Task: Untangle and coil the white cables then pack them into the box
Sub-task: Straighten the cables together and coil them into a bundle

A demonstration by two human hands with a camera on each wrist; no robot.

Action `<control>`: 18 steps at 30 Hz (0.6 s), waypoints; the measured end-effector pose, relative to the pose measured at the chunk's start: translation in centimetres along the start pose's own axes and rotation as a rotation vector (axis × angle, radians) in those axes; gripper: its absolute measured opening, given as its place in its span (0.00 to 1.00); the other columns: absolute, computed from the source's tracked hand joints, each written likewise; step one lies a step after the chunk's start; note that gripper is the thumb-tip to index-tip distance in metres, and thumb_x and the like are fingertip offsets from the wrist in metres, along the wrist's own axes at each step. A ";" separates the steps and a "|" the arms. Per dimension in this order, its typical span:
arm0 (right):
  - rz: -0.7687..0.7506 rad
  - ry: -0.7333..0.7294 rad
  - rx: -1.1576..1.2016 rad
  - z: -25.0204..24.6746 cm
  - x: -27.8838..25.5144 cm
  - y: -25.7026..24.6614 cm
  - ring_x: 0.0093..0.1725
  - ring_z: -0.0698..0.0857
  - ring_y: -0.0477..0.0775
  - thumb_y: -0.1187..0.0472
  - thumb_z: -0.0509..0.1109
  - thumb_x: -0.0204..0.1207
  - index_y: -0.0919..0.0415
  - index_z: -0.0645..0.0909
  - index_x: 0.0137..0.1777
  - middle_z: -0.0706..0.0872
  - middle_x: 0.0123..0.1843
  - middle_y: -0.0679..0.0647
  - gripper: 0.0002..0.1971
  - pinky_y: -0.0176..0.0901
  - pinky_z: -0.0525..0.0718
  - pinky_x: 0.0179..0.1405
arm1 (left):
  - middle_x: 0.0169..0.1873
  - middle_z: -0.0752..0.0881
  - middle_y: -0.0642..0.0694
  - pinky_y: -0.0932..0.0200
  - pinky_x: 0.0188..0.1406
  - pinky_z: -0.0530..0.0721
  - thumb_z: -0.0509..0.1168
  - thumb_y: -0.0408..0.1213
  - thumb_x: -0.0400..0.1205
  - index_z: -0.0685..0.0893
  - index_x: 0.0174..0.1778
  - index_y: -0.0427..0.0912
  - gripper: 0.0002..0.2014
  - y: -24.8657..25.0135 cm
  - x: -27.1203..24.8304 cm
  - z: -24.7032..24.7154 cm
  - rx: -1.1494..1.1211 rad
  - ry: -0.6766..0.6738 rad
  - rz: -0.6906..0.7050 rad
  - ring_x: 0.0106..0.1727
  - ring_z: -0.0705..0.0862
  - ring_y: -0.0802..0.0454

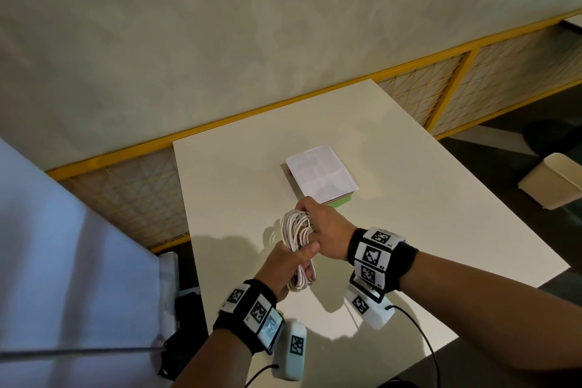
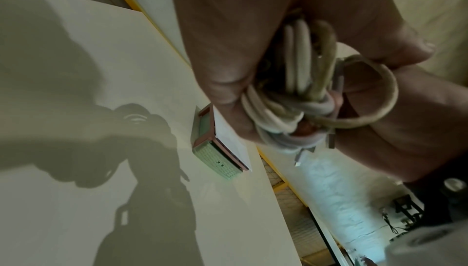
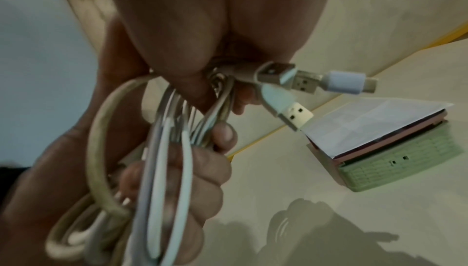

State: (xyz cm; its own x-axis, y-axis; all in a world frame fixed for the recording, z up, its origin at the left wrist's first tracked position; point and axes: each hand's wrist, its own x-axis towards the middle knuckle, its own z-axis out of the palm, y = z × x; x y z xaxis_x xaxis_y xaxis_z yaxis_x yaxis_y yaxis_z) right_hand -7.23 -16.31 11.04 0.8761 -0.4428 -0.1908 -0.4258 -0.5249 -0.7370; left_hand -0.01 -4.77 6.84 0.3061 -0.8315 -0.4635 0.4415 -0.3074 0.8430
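Note:
A bundle of white cables (image 1: 296, 236) hangs in loops above the white table (image 1: 409, 167), held by both hands. My left hand (image 1: 288, 264) grips the lower part of the loops, thumb across them. My right hand (image 1: 321, 227) clutches the upper end, where several USB plugs (image 3: 298, 82) stick out past the fingers. In the left wrist view the cables (image 2: 286, 106) are wound into a knotty bunch between both hands. The box (image 1: 338, 201) is pale green with a pink lid and lies just beyond the hands; a white sheet of paper (image 1: 321, 173) covers its top.
A yellow-framed mesh partition (image 1: 456, 85) runs along the table's far edge. A cream bin (image 1: 554, 181) stands on the dark floor to the right. White fabric (image 1: 63, 261) and a black object lie off the table's left side.

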 end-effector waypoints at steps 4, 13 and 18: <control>0.031 0.023 0.095 0.1 -0.2 0.1 0.47 0.82 0.57 0.72 0.67 0.68 0.61 0.69 0.61 0.84 0.51 0.59 0.22 0.46 0.80 0.45 | 0.14 0.78 0.47 0.62 0.21 0.78 0.69 0.38 0.69 0.79 0.36 0.39 0.08 0.4 0.1 -0.1 0.041 -0.039 -0.003 0.16 0.78 0.53; -0.012 -0.060 0.025 -0.7 -0.2 -0.1 0.64 0.80 0.59 0.72 0.57 0.66 0.59 0.68 0.74 0.82 0.65 0.62 0.32 0.50 0.78 0.66 | 0.23 0.81 0.42 0.59 0.26 0.80 0.73 0.35 0.66 0.83 0.40 0.40 0.09 0.6 0.3 -0.1 0.061 -0.031 -0.034 0.21 0.81 0.50; -0.004 0.042 0.018 -0.5 -0.1 0.0 0.50 0.85 0.58 0.71 0.58 0.65 0.63 0.74 0.62 0.87 0.53 0.61 0.23 0.47 0.82 0.49 | 0.27 0.83 0.35 0.57 0.28 0.83 0.76 0.33 0.64 0.86 0.37 0.40 0.08 0.8 0.3 0.3 0.113 0.011 0.054 0.25 0.82 0.46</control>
State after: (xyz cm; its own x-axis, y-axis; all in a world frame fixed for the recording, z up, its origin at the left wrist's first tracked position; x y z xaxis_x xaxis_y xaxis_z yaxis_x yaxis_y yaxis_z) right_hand -7.40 -16.67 11.40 0.8676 -0.4707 -0.1607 -0.4176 -0.5139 -0.7494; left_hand 0.23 -5.41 7.43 0.3367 -0.8432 -0.4192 0.3263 -0.3131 0.8919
